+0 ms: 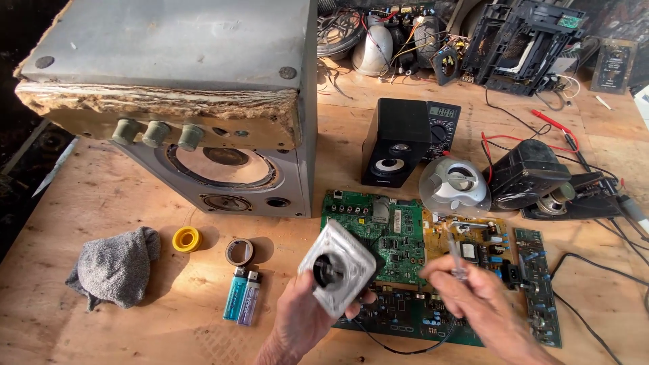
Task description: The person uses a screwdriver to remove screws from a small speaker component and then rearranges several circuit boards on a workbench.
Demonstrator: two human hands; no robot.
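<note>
My left hand holds up a small square silver speaker driver with a dark round centre, tilted toward me. A thin black wire hangs from it in a loop below both hands. My right hand pinches a slim clear-handled tool, blurred, just right of the driver. Both hands hover above a green circuit board and a darker board lying flat on the wooden table.
A big grey speaker cabinet stands at the back left. A small black speaker, multimeter, round white speaker, grey cloth, yellow tape roll, tape ring and two lighters lie around.
</note>
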